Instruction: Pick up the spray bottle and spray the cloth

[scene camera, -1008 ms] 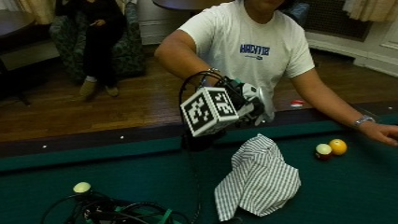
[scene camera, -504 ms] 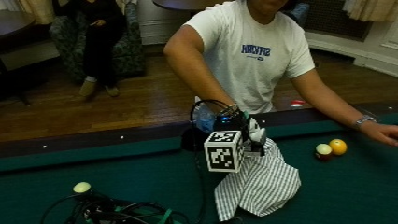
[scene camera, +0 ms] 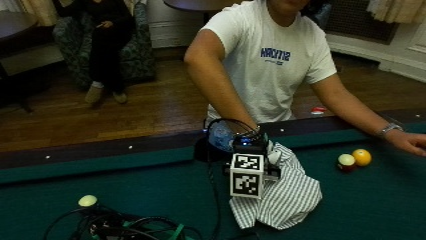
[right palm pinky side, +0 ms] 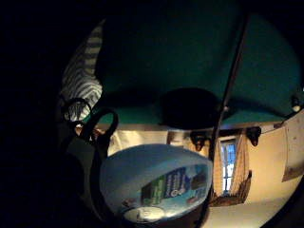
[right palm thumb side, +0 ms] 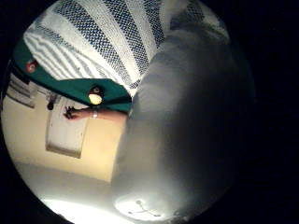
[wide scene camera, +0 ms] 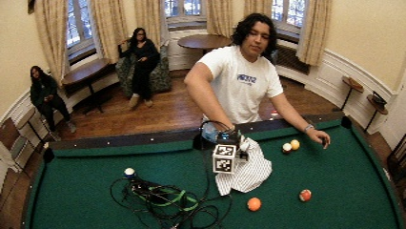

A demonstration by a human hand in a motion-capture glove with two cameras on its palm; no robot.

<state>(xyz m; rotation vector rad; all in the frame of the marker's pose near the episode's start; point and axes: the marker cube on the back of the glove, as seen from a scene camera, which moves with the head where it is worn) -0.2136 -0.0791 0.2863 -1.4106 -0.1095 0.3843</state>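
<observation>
Over striped cloth [scene camera: 283, 197], labelled spray bottle [right palm pinky side: 156, 187]

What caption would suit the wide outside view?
A person's gloved right hand holds a spray bottle over a striped cloth on a pool table.

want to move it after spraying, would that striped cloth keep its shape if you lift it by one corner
Probably not. The striped cloth lies rumpled and folded on the green felt, so it would likely droop from the pinched corner. It looks thin, so probably light. Pushed, it would likely bunch up on the felt rather than slide.
</observation>
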